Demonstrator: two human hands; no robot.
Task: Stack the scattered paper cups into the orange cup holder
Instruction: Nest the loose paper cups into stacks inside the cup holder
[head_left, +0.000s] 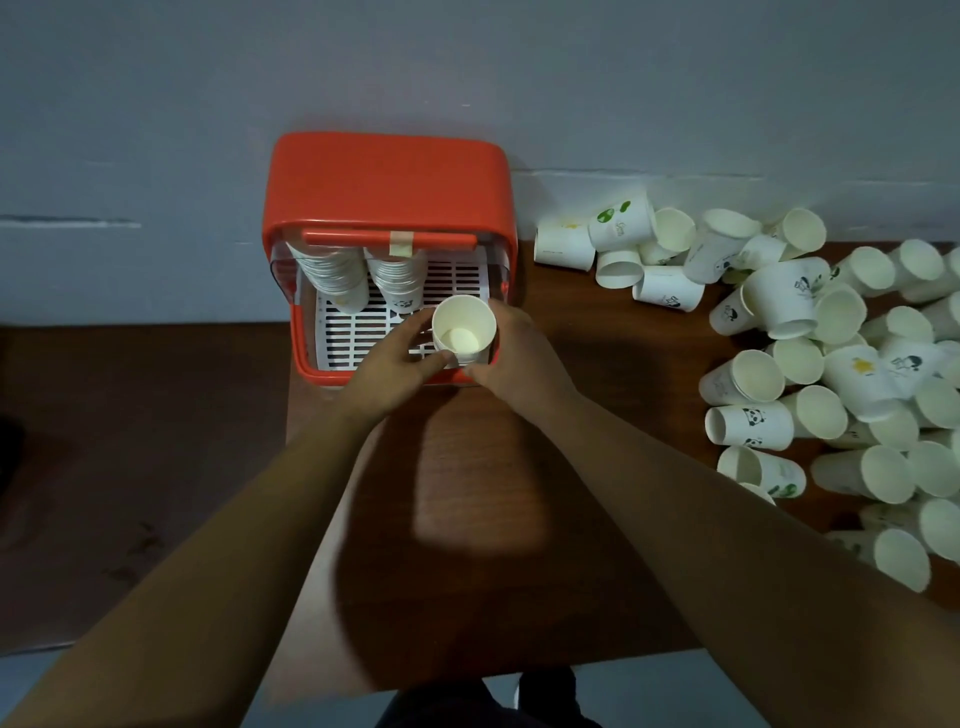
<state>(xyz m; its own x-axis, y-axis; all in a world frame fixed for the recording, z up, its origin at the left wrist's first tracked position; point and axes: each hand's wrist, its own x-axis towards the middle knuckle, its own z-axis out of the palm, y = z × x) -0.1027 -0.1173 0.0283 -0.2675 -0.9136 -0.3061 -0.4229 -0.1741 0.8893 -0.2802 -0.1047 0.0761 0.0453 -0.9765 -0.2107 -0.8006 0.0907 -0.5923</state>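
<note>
A left hand (395, 369) and right hand (519, 358) grip a plain white paper cup (462, 328), upright with its mouth facing up, above the front right of the orange cup holder (384, 176). Two cup stacks (332, 275) lean inside.

The cup holder (387, 176) stands on the counter (478, 467) at its far left end, its back against the wall (467, 78). Inside it, two stacks of cups (332, 275) lie side by side at the back left. A single cup (462, 327) sits at the holder's front right, held between the left hand (395, 364) on its left and the right hand (519, 353) on its right; it may rest on the holder's floor. A pile of loose cups (831, 364) lies on the counter well to the right.
</note>
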